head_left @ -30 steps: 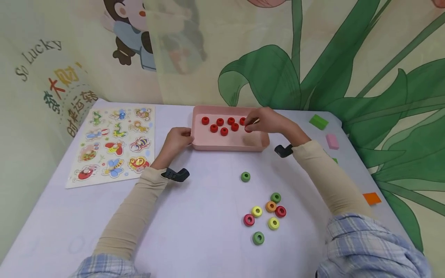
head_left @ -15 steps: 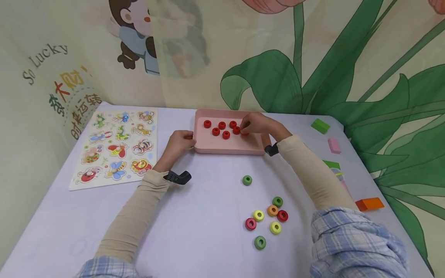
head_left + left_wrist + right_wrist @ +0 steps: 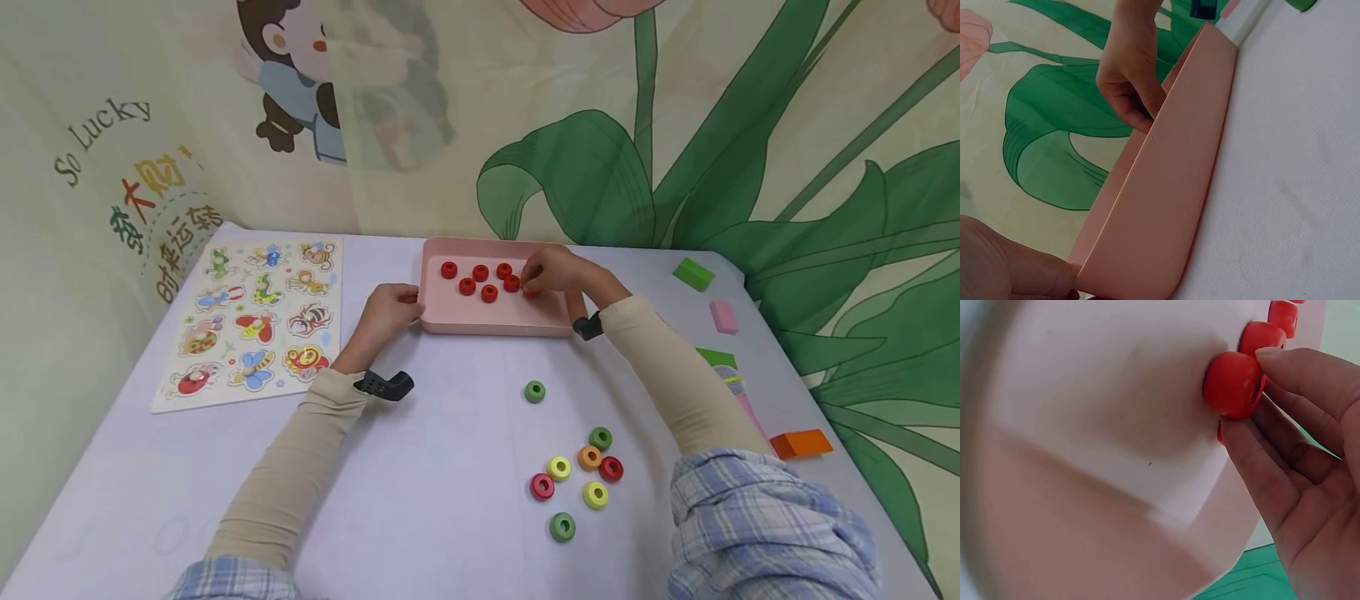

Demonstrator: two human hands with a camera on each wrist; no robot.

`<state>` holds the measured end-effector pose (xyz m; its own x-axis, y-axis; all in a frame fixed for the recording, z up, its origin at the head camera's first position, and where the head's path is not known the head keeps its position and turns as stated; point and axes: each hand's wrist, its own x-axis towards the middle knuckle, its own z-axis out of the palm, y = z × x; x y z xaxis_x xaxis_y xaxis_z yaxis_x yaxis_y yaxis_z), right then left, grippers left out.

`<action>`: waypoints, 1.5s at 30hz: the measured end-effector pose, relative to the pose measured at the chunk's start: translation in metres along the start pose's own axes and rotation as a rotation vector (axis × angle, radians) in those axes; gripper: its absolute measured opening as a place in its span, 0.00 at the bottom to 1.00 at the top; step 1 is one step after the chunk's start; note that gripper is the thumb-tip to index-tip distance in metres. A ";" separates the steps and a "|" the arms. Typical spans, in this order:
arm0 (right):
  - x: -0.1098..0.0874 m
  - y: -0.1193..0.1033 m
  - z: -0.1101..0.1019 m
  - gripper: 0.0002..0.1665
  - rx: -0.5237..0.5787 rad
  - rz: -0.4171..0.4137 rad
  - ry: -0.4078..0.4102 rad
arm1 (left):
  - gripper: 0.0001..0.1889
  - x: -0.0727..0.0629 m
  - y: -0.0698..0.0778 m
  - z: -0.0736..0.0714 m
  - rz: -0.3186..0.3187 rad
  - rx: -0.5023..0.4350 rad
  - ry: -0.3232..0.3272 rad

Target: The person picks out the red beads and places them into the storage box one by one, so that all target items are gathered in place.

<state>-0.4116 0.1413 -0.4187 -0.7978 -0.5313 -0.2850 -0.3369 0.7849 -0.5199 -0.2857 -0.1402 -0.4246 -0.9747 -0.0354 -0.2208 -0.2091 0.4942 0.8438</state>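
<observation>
A shallow pink tray (image 3: 495, 328) stands at the back of the table, with several red beads (image 3: 489, 293) on its floor. My left hand (image 3: 386, 312) grips the tray's left end; in the left wrist view its thumb meets the tray corner, while most fingers are out of frame. Inside the tray, toward the right, my right hand (image 3: 566, 271) pinches a red bead (image 3: 1232, 384) between thumb and a finger. That bead sits low, close to the tray floor, beside another red bead (image 3: 1261, 337). Whether it touches the floor I cannot tell.
Loose green (image 3: 535, 392), yellow (image 3: 596, 496), orange (image 3: 589, 457) and red beads (image 3: 611, 468) lie in front of the tray. A board of insect pictures (image 3: 255, 325) is at the left. Along the right edge are green (image 3: 693, 274), pink (image 3: 724, 317) and orange blocks (image 3: 801, 444).
My right hand has moved left and lower in the tray with the red bead, then stayed almost still. My left hand remains at the tray's left end. The head view has shifted slightly.
</observation>
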 end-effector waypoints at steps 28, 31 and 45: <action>-0.059 -0.007 0.002 0.14 -0.058 -0.062 0.028 | 0.21 0.002 -0.004 0.012 0.016 0.028 -0.035; -0.092 -0.022 0.005 0.19 -0.129 -0.095 0.054 | 0.22 0.004 -0.001 0.006 0.023 0.027 -0.029; -0.209 -0.064 0.123 0.08 -0.260 -0.655 -0.215 | 0.23 0.006 -0.003 -0.003 -0.006 0.012 -0.019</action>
<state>-0.1619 0.1633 -0.4250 -0.2857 -0.9469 -0.1474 -0.8398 0.3215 -0.4375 -0.2917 -0.1442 -0.4268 -0.9716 -0.0217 -0.2357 -0.2142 0.5048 0.8362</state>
